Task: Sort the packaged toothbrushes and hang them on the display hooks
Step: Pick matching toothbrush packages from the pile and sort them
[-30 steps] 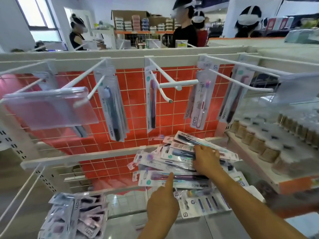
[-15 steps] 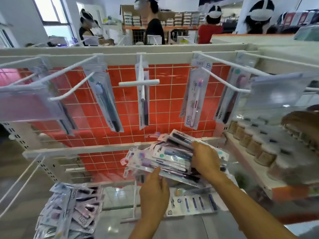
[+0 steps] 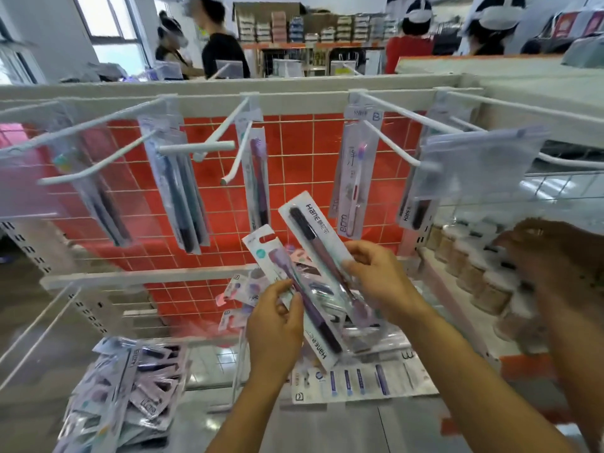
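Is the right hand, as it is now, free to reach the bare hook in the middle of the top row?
Probably yes, but not empty: the right hand grips a Hane toothbrush pack, which points up toward the bare hook. Nothing stands between them; the left hand holds another pack lower down.

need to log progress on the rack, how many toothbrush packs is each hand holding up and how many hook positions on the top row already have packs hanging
Packs held by the left hand: 1, the Hane pack with a teal sticker
Packs held by the right hand: 1, the Hane pack with a dark brush
Top-row hook positions with packs hanging: 5; packs per hook cannot be told
Total: 2 packs in hand, 5 stocked hook positions
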`<action>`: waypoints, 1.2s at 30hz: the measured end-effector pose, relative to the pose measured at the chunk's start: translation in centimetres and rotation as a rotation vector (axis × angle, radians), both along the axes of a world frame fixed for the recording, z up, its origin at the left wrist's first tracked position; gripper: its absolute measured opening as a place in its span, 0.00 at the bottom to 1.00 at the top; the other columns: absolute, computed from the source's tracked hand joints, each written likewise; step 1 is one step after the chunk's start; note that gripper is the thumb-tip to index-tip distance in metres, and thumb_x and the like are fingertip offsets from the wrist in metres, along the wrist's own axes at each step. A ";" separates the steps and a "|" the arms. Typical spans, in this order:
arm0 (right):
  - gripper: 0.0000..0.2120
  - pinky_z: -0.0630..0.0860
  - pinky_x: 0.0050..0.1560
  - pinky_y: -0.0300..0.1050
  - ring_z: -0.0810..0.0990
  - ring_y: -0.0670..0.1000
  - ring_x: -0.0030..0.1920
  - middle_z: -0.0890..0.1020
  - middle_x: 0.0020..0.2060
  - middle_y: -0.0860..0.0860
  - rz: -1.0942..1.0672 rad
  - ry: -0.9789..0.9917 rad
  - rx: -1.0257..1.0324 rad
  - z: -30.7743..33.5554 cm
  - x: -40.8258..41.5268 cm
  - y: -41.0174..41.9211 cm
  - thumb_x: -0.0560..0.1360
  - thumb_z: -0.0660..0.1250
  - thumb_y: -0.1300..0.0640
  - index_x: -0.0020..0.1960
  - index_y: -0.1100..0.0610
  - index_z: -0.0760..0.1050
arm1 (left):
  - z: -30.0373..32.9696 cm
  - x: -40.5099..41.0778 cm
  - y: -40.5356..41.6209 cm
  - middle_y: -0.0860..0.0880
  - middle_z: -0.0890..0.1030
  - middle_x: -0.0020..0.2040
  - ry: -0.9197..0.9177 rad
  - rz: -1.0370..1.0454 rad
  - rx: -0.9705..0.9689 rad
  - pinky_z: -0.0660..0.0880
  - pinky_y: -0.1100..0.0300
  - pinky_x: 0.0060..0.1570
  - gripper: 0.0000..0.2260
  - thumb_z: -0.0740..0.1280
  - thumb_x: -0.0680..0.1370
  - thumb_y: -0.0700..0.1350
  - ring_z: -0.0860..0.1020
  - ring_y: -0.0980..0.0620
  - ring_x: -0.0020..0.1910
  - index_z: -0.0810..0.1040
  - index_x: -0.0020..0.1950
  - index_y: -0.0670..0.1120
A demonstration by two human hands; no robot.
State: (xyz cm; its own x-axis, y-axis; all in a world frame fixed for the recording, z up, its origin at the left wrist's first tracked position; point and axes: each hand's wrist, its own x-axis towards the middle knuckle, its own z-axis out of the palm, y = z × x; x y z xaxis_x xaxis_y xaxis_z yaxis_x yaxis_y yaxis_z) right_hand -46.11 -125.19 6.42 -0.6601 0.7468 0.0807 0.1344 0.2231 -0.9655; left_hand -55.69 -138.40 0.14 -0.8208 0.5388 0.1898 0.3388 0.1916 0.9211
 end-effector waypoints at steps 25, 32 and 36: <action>0.16 0.80 0.47 0.52 0.81 0.58 0.52 0.81 0.48 0.60 -0.049 0.633 -0.795 -0.8 0.0 -1.0 0.75 0.54 0.74 0.58 0.64 0.72 | 2.0 0.6 -0.6 0.56 0.82 0.47 -0.098 -0.258 0.238 0.81 0.50 0.47 0.19 0.72 0.65 0.59 0.81 0.53 0.48 0.79 0.52 0.54; 0.27 0.76 0.56 0.50 0.77 0.52 0.56 0.77 0.56 0.55 -0.472 0.411 -0.446 -2.2 1.7 0.3 0.72 0.65 0.71 0.68 0.60 0.63 | 2.0 0.3 -1.8 0.65 0.82 0.46 -0.055 -0.304 0.168 0.77 0.68 0.46 0.12 0.76 0.69 0.47 0.80 0.63 0.47 0.79 0.49 0.56; 0.36 0.68 0.67 0.51 0.66 0.50 0.68 0.67 0.68 0.49 -0.477 0.122 0.135 -2.4 2.4 0.0 0.71 0.72 0.62 0.73 0.49 0.59 | 2.4 0.5 -2.0 0.66 0.82 0.45 -0.052 -0.340 0.173 0.74 0.74 0.43 0.12 0.75 0.70 0.43 0.80 0.66 0.47 0.80 0.49 0.56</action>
